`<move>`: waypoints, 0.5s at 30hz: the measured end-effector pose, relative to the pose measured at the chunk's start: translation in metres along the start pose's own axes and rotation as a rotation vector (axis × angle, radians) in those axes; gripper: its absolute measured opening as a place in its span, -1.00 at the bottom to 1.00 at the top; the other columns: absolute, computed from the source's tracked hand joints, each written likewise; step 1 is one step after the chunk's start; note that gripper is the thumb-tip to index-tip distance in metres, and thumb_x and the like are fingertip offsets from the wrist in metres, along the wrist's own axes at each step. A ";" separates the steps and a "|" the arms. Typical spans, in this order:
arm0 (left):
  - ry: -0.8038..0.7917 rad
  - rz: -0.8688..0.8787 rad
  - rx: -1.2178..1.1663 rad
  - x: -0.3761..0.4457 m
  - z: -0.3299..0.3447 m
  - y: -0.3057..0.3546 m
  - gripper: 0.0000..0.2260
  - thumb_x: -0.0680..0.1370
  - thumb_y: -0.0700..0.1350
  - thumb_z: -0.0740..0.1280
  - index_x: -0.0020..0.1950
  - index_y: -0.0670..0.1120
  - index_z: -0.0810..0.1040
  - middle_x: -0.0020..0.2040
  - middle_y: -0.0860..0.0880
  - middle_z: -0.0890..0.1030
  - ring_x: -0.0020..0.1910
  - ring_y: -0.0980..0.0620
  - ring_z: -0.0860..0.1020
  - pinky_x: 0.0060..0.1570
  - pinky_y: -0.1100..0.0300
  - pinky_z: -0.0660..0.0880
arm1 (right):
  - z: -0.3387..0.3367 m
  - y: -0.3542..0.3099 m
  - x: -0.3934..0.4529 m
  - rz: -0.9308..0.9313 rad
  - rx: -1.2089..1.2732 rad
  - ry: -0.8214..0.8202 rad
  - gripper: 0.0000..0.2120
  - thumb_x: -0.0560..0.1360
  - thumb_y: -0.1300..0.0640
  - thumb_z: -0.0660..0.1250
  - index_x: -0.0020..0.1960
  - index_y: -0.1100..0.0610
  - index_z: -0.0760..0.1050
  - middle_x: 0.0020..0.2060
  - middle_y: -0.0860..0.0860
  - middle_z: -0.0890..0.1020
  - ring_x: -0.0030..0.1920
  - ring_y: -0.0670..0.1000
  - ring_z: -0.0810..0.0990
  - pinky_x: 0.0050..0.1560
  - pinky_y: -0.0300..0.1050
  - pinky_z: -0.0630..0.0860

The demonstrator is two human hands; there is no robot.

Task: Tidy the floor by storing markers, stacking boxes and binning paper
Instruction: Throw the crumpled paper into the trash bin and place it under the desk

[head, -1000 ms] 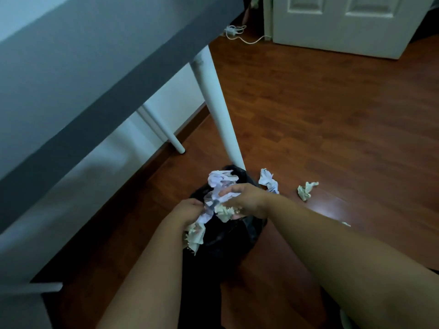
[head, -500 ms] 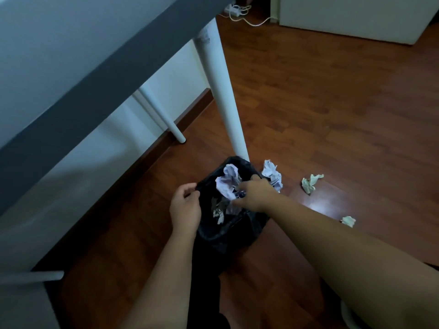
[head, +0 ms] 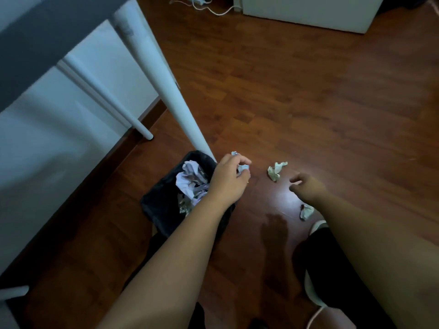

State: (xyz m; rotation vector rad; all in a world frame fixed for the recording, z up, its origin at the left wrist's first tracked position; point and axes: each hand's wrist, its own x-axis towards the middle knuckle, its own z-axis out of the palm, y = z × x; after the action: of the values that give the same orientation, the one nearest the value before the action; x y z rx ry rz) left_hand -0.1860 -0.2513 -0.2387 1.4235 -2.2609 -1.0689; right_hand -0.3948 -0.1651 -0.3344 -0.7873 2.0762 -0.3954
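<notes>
A black bin stands on the wooden floor by a white table leg and holds crumpled paper. My left hand reaches across the bin's right side, its fingers curled round a small white paper ball lying on the floor. My right hand hovers low over the floor with loosely curled fingers and holds nothing. A greenish-white paper wad lies just left of it. Another small wad lies beside my right wrist.
The white table leg slants down to the bin, with a second leg near the white wall. A grey tabletop overhangs at the upper left. A white cable and white door are at the far end. My dark-trousered knee is at lower right.
Both hands have left the bin, and the paper they held now lies in it. My left hand moved right onto the paper ball; my right hand swung right toward the floor wads.
</notes>
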 end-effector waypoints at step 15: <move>-0.352 -0.333 0.289 0.133 0.161 -0.085 -0.52 0.48 -0.05 0.36 0.40 0.17 0.43 0.42 -0.18 0.28 0.37 -0.23 0.37 0.39 -0.02 0.34 | 0.044 0.139 0.095 0.266 0.020 -0.041 -0.27 0.37 0.10 0.49 0.46 -0.18 0.27 0.45 0.17 0.14 0.37 0.31 0.34 0.32 0.10 0.44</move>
State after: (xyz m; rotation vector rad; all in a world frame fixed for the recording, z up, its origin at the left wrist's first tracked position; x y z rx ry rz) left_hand -0.2854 -0.3152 -0.4308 1.9130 -2.5664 -1.2074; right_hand -0.4544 -0.1228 -0.4925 -0.4942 2.0999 -0.2505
